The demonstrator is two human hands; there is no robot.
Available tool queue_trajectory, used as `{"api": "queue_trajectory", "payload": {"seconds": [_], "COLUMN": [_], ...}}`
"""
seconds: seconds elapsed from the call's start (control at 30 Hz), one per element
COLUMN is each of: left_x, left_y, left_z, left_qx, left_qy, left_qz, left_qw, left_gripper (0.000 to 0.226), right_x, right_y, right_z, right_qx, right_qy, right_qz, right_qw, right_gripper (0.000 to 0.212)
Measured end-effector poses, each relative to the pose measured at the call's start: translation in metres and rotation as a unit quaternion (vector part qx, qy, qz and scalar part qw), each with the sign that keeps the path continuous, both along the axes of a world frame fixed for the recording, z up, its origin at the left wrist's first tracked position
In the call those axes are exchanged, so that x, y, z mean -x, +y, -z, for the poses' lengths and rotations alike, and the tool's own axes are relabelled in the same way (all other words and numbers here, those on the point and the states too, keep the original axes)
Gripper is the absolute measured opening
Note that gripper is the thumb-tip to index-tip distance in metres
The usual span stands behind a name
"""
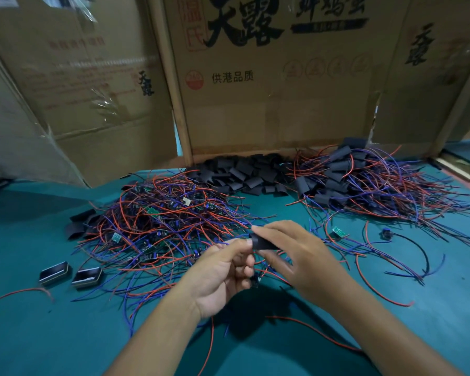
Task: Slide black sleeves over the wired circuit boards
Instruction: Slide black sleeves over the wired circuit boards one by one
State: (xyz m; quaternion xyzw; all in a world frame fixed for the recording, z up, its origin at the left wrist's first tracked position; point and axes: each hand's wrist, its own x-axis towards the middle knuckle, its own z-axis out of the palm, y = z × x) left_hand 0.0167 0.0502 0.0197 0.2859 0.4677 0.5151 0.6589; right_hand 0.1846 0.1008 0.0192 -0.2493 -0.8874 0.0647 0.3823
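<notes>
My right hand pinches a black sleeve between thumb and fingers, above the green table. My left hand meets it from the left, fingers curled on a wired circuit board whose red and blue wires hang below; the board itself is mostly hidden. A heap of bare wired boards lies to the left. Loose black sleeves are piled at the back centre. Sleeved boards with wires form a pile at the back right.
Cardboard sheets stand as a wall behind the piles. Two small black rectangular parts lie at the left on the green mat. A single green board with wires and a black cable lie to the right.
</notes>
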Motion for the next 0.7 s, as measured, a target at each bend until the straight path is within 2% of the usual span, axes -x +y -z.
{"api": "queue_trajectory", "payload": {"seconds": [0.37,0.5,0.6,0.63,0.67,0.7], "left_x": [-0.005,-0.002,0.005,0.011,0.018,0.026], "left_y": [-0.001,0.0,0.006,0.008,0.009,0.01], "left_z": [0.0,0.0,-0.001,-0.002,0.0,0.003], "left_qx": [0.012,-0.016,-0.055,-0.067,-0.095,-0.134], "left_qy": [0.031,-0.005,-0.032,-0.015,0.056,0.184], "left_qz": [-0.001,0.001,-0.049,-0.086,-0.128,-0.164], "left_qw": [0.999,1.0,0.997,0.994,0.986,0.96], "left_gripper": [0.032,0.029,0.024,0.026,0.03,0.034], "right_x": [0.002,0.006,-0.002,-0.008,-0.015,-0.022], "right_y": [0.003,0.006,0.03,0.045,0.063,0.085], "right_z": [0.004,-0.007,-0.034,-0.046,-0.059,-0.072], "right_qx": [-0.047,-0.075,-0.093,-0.096,-0.106,-0.115], "right_qy": [-0.048,-0.098,-0.131,-0.132,-0.131,-0.137], "right_qz": [0.019,0.005,0.008,0.029,0.06,0.102], "right_qw": [0.998,0.992,0.987,0.986,0.984,0.979], "right_gripper": [0.04,0.034,0.025,0.024,0.023,0.022]}}
